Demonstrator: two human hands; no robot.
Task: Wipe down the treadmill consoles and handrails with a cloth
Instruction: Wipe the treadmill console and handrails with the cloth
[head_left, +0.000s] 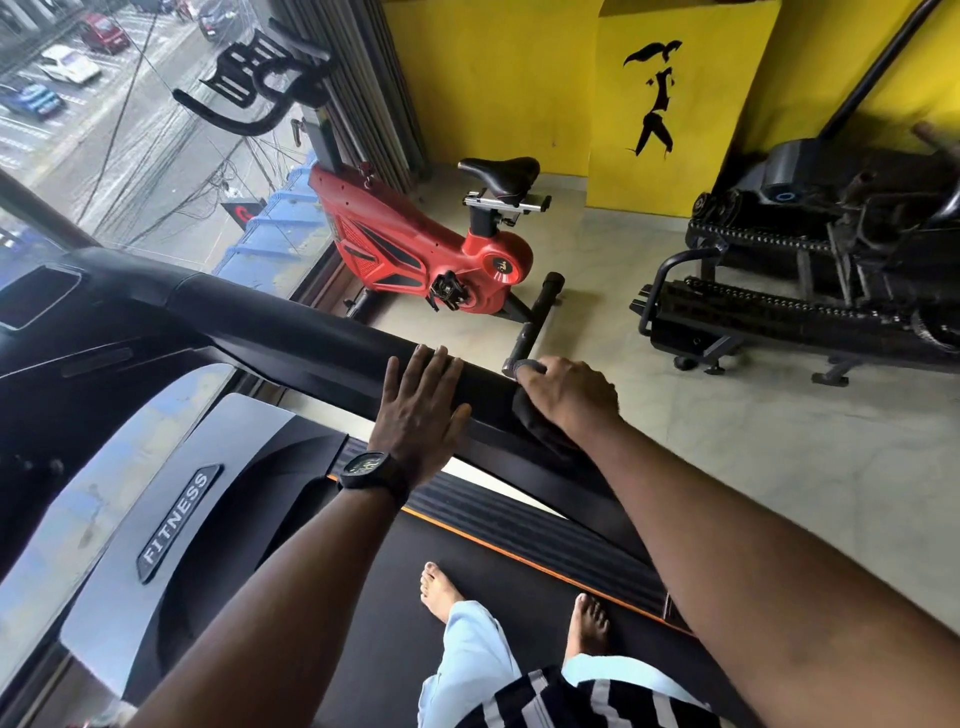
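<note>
R hand (569, 395) is clamping dark cloth (540, 423) onto handrail (332, 343) – soft, prob bunching, so bunch it under palm; L hand (423, 410) is lying open, flat beside it

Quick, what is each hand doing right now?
Left hand: open, fingers flat on the black handrail, holding nothing.
Right hand: closed on a dark cloth, pressing it against the handrail.
</note>
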